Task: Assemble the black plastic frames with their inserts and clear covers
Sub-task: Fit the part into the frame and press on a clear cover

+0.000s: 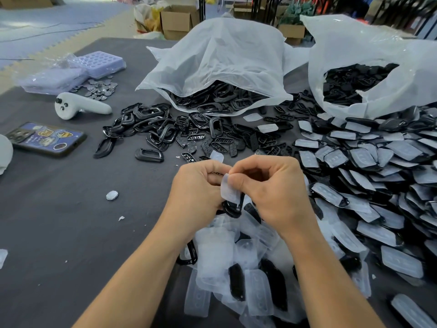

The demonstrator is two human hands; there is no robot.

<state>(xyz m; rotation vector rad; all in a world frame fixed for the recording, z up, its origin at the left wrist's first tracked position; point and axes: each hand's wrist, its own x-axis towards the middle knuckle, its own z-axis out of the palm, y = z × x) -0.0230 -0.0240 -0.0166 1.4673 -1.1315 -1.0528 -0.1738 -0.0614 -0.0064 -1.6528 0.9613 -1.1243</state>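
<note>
Both hands meet over the middle of the dark table (59, 233), held above the loose heap of clear covers (217, 254) at the near edge. The left hand (196, 190) curls round a black frame (233, 208), whose lower loop pokes out below the fingers, and the right hand (272, 188) pinches a clear cover (228, 189) between thumb and forefinger, right against the frame. The cover's long side runs roughly up and down, tipped a little toward the left hand, so it lies along the frame and not across it; whether an insert already sits inside is, I think, hidden by the fingers. The coming move looks like a press of cover onto frame, and the right hand is the one placed to do it. Open tabletop lies to the left of the hands, with only a small silver disc (111, 195) there. To the right the finished pieces (378, 185) are stacked close by the right wrist, and loose black frames (151, 131) and inserts (212, 143) lie just beyond the knuckles, before two plastic bags (220, 62) of parts.
</note>
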